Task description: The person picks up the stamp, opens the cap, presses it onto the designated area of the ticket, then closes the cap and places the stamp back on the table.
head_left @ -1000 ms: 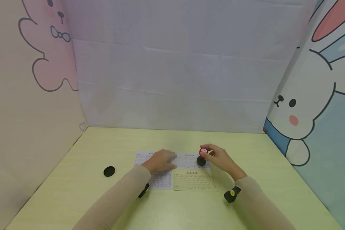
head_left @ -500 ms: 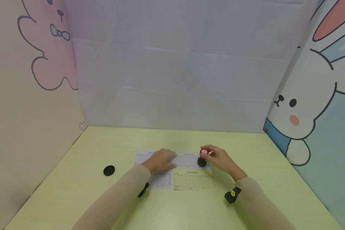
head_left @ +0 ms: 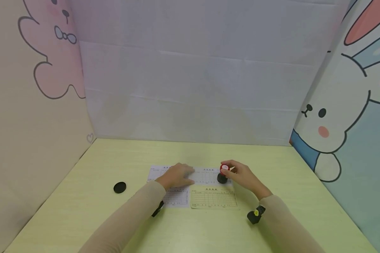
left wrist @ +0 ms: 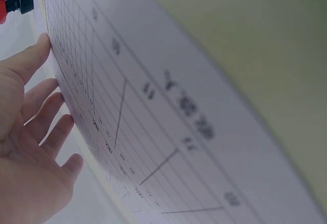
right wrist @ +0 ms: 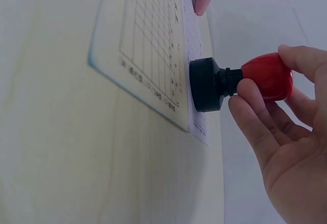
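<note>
My right hand [head_left: 244,176] grips the red knob of a round stamp [right wrist: 268,76], with thumb and fingers around it. In the right wrist view the stamp's black base [right wrist: 203,84] stands upright on a white form sheet [head_left: 206,176], near its right end. My left hand [head_left: 177,175] lies on the printed sheets to the left, its fingers spread and touching the paper. A yellow form [head_left: 214,199] lies in front of the stamp. Another white form [head_left: 177,199] is partly covered by the left forearm.
A black round lid [head_left: 119,187] lies on the pale wooden table [head_left: 190,228], left of the papers. A white cloth wall [head_left: 190,88] closes off the back. Printed side walls with cartoon animals stand left and right. Small black cameras [head_left: 254,215] are strapped at the wrists.
Almost nothing differs. The head view shifts very slightly, while both hands and the stamp stay in place on the papers.
</note>
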`<state>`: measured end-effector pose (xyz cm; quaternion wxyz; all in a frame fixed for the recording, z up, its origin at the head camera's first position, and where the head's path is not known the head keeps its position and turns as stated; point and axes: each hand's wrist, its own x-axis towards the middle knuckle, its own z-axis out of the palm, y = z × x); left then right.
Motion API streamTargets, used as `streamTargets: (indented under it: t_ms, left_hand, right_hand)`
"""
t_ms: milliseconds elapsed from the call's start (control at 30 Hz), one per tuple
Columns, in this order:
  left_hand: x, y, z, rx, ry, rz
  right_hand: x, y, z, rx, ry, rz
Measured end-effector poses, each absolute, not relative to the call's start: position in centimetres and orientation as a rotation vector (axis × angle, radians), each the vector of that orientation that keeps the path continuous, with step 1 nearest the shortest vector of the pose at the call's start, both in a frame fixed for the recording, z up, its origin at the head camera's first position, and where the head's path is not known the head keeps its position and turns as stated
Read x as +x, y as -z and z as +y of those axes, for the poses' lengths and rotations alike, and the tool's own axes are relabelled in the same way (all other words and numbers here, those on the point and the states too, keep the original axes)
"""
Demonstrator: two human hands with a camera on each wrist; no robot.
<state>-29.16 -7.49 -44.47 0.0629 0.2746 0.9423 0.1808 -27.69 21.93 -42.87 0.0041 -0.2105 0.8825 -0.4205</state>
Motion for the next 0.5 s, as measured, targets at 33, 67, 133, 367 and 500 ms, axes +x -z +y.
streamTargets:
  t_ms: [33, 67, 133, 367, 500]
  left_hand:
    - [-29.15, 44.47, -7.48, 0.822, -0.553, 2.845]
    - [-29.14, 44.48, -7.48, 0.817, -0.561, 2.843]
    - [-29.12, 44.51, -7.48, 0.803, -0.576, 2.838]
    - [-29.02, 44.5, -7.43, 0.792, -0.572, 2.842]
    - [-29.0, 44.45, -7.4, 0.789, -0.571, 2.843]
  right_hand:
    - [-27.7, 42.9, 21.95, -0.655, 1.324, 2.759]
    - [-27.71, 42.92, 21.96, -0.654, 1.33, 2.753]
    - [-27.76, 43.02, 22.03, -0.651, 1.34, 2.744]
    - [-27.98, 43.27, 22.32, -0.68, 1.402, 2.705]
    - [-27.93, 43.25, 22.32, -0.668, 1.425, 2.684]
